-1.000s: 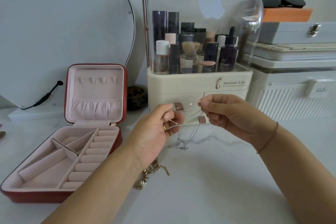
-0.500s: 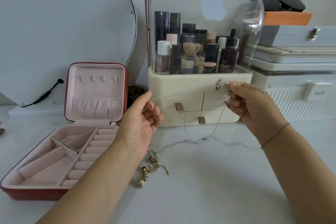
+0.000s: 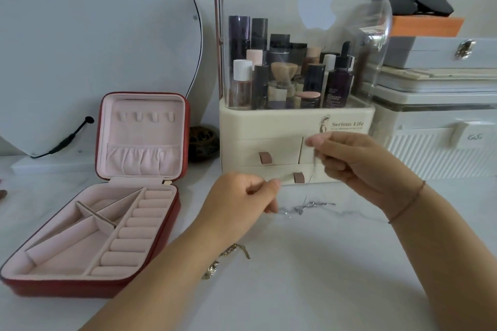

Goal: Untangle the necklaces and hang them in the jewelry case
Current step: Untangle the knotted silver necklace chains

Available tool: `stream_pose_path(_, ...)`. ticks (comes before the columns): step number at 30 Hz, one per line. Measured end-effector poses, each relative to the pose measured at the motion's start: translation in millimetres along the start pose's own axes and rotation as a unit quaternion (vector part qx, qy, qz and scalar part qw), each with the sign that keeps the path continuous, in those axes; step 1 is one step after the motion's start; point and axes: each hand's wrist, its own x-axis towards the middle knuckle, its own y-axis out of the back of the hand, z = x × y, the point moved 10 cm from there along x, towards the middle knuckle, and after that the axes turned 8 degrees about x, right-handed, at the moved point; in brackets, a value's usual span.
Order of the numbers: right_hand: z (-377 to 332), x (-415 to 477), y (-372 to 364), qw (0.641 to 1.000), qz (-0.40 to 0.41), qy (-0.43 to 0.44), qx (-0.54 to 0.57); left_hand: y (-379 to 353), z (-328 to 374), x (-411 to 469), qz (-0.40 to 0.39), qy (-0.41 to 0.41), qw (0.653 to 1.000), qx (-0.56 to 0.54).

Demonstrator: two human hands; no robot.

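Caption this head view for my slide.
Left hand and right hand pinch a silver necklace beside the open jewelry case.

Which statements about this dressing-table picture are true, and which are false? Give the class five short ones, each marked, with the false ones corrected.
1. The red jewelry case lies open with its lid upright. True.
2. A necklace hangs from the hooks in the lid. False: the hooks are bare.
3. The left hand and the right hand both pinch the silver chain, part of which lies on the table. True.
4. The gold necklace lies inside the case. False: it lies on the table, partly hidden by the left arm.
5. The drawers of the cosmetics organizer are pulled out. False: those in view are shut.
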Motion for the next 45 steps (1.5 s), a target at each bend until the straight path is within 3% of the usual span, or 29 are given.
stream_pose_path(6,14.1,-5.3,-34.8,0.992,-0.112,-0.042,-0.044,10.0,-8.9,1.1,0.066,0.015,0.996,0.050)
stream_pose_path(11,16.0,-11.7,-53.7,0.982,-0.163,-0.029,-0.090,-13.3,-12.3,5.2,-0.035,0.043,0.986,-0.158)
stream_pose_path(19,12.7,-10.8,-51.1,0.982,-0.148,-0.006,-0.113,-24.3,-15.0,3.1,-0.082,0.075,0.960,-0.256)
stream_pose_path(28,4.6,-6.3,-43.6,0.992,-0.110,0.026,-0.053,-27.8,-15.9,3.3,-0.080,0.102,0.934,-0.332)
stream_pose_path(45,6.0,-9.1,-58.4,0.991,-0.119,0.035,-0.047,-15.0,-14.4,3.7,-0.029,0.081,0.951,-0.296)
